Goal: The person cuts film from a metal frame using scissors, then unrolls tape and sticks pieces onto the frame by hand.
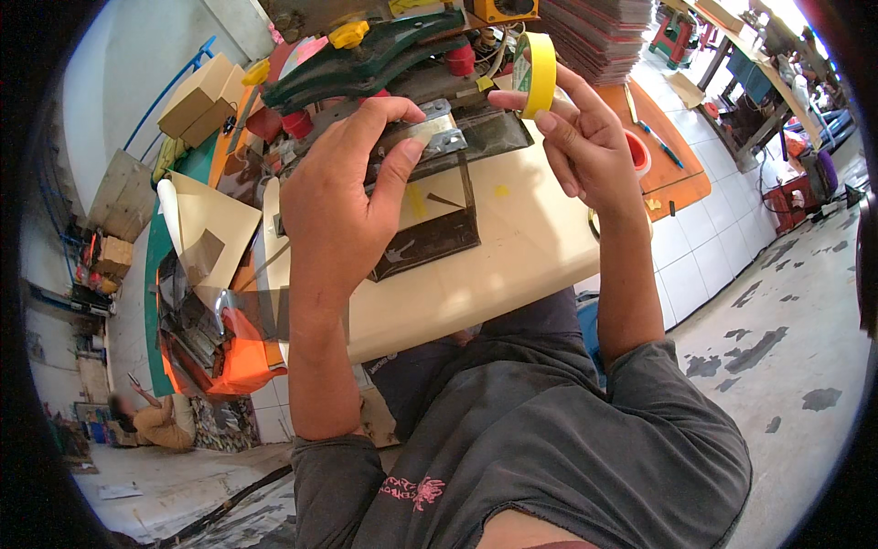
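My right hand holds a roll of yellow tape upright, with the index finger through its ring. My left hand hovers over the cream work surface, its thumb and index finger curved but apart, nothing visible between them. Just beyond those fingertips is a metal clamp piece with screws, set on a dark flat bar; I cannot tell whether the fingers touch it. Below lies a dark translucent sheet on the cream board, with small yellow tape bits near it.
A dark green machine arm with yellow knobs spans the far side. Stacked sheets stand behind my right hand, and a red-and-white tape roll lies beside it. An orange bin of dark scraps is at left; another person sits far left.
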A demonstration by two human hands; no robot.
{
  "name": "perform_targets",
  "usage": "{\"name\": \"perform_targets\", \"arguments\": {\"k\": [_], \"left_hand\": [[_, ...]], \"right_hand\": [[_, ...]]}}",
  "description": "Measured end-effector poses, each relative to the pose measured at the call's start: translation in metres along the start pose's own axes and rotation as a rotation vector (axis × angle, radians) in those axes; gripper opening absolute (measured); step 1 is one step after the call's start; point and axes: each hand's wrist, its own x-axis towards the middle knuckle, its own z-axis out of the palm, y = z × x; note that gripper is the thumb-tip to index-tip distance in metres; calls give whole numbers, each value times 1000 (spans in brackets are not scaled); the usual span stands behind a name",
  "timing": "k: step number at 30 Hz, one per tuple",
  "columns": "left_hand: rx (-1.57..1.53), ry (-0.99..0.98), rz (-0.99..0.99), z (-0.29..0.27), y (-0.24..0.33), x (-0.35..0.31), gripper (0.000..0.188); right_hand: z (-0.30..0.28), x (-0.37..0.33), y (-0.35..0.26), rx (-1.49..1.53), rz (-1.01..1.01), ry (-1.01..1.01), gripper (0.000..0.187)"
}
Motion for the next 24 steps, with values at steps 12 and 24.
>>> {"name": "perform_targets", "arguments": {"k": [12,24], "left_hand": [[-20,-100,-49,-4,4,1,23],[-102,7,1,1,-4,2,60]], "right_hand": [[-9,17,-2,-196,35,126,31],[25,45,-28,-530,-140,-205,25]]}}
